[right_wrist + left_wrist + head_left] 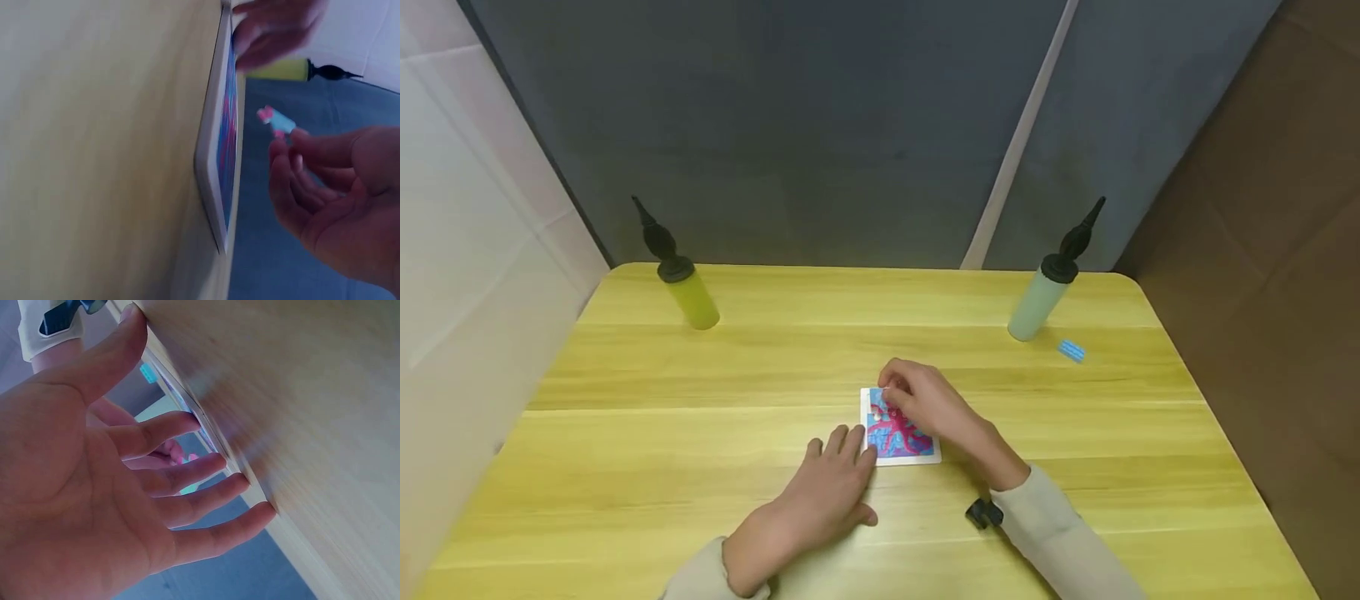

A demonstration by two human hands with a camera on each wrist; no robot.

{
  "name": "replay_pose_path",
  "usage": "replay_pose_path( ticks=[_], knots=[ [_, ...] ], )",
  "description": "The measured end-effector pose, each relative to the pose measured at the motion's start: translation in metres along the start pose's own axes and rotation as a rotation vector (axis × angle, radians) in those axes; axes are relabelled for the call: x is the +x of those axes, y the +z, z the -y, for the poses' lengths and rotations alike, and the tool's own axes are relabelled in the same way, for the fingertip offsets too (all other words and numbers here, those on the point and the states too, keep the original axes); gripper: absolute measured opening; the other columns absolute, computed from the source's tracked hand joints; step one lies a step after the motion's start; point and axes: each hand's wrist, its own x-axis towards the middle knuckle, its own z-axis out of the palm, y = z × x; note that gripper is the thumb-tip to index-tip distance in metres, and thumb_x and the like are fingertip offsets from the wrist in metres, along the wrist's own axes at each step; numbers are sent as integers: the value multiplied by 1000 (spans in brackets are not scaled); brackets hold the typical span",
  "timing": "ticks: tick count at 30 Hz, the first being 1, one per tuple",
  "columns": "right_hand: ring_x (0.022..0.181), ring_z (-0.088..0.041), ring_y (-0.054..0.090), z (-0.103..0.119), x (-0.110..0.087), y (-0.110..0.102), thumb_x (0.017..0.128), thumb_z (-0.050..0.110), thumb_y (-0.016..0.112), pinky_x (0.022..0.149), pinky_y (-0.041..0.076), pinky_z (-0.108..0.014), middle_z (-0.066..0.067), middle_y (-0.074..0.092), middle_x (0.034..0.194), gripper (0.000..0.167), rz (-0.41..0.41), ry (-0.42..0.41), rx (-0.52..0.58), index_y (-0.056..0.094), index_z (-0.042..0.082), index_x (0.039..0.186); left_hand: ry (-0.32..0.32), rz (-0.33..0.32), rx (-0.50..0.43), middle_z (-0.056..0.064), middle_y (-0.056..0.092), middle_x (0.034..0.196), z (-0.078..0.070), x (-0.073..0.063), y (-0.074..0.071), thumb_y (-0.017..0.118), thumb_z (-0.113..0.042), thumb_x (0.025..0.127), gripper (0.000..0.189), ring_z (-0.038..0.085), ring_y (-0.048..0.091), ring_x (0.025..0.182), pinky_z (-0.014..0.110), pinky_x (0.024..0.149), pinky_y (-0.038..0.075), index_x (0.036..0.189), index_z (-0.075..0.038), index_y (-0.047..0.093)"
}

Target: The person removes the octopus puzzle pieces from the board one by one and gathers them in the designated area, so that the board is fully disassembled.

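A small puzzle board (901, 442) with a white frame lies flat on the table, its picture a pink octopus on blue. A small pale patch shows near the picture's upper left. My right hand (931, 403) is over the board's upper part. Between its thumb and index finger it pinches a blue and pink puzzle piece (282, 122), held above the board in the right wrist view. My left hand (826, 490) has its fingers spread and extended. Its fingertips rest on the table and at the board's left edge.
A yellow hand pump (695, 298) with a black nozzle stands at the back left. A pale green hand pump (1037, 305) stands at the back right, with a small blue rectangular piece (1071, 351) beside it. A dark partition (775, 133) rises behind the table.
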Motion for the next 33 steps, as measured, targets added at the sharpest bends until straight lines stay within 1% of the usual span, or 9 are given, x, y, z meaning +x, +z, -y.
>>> replay_pose_path(
  ticks=[4, 8, 11, 14, 17, 22, 26, 29, 33],
  knots=[
    [72, -12, 55, -5, -3, -12, 103, 15, 62, 66, 49, -27, 2, 63, 84, 6, 31, 2, 18, 66, 15, 107, -8, 15, 13, 19, 52, 140, -3, 0, 0, 82, -55, 79, 75, 39, 50, 128, 59, 98, 49, 128, -3, 60],
    [77, -14, 58, -12, -8, -28, 102, 13, 63, 72, 51, -29, 1, 66, 87, 4, 69, 10, 25, 66, 14, 104, -10, 33, 23, 18, 51, 144, -6, 2, 4, 80, -57, 80, 77, 38, 49, 131, 58, 99, 49, 132, -4, 59],
    [80, -16, 63, -14, -9, -38, 102, 13, 62, 75, 53, -29, -1, 68, 89, 4, 97, 5, 28, 66, 13, 102, -12, 32, 37, 18, 51, 143, -6, 1, 5, 80, -58, 79, 77, 37, 49, 130, 57, 98, 49, 130, -5, 59],
    [79, -18, 65, -15, -10, -49, 102, 11, 62, 74, 54, -29, -3, 69, 88, 4, 124, -7, 30, 66, 12, 101, -10, 29, 66, 17, 52, 141, -4, 0, 3, 79, -60, 79, 76, 36, 50, 127, 56, 97, 51, 129, -5, 59],
    [79, -18, 65, -18, -11, -58, 101, 10, 63, 73, 53, -28, -6, 70, 88, 4, 163, -20, 41, 67, 9, 100, -9, 31, 84, 18, 52, 142, -2, 0, 0, 78, -61, 80, 78, 36, 50, 128, 56, 98, 51, 131, -5, 59],
    [80, -19, 64, -24, -12, -68, 101, 8, 63, 75, 53, -28, -8, 69, 89, 5, 240, -10, 44, 67, 6, 101, -19, 40, 52, 21, 50, 148, 0, 0, -2, 78, -59, 81, 83, 40, 48, 134, 59, 102, 49, 138, -3, 57],
    [80, -19, 64, -30, -13, -74, 100, 7, 62, 74, 52, -27, -5, 68, 88, 5, 250, 12, 21, 67, 6, 101, -17, 36, 25, 21, 50, 146, 1, 0, -1, 79, -57, 81, 80, 40, 48, 133, 60, 102, 48, 135, -2, 58],
    [80, -20, 63, -35, -13, -78, 100, 5, 61, 74, 52, -28, -5, 67, 86, 6, 247, 26, 15, 66, 6, 99, -12, 23, 24, 20, 51, 143, 1, 0, 0, 80, -57, 80, 76, 39, 49, 130, 59, 100, 49, 129, -3, 59],
    [79, -19, 62, -42, -13, -79, 100, 4, 60, 74, 51, -29, -5, 65, 85, 6, 259, 55, 8, 65, 4, 98, -10, 19, 24, 20, 51, 143, 1, 0, 0, 80, -57, 80, 75, 39, 49, 130, 59, 100, 49, 128, -3, 59]
  ],
)
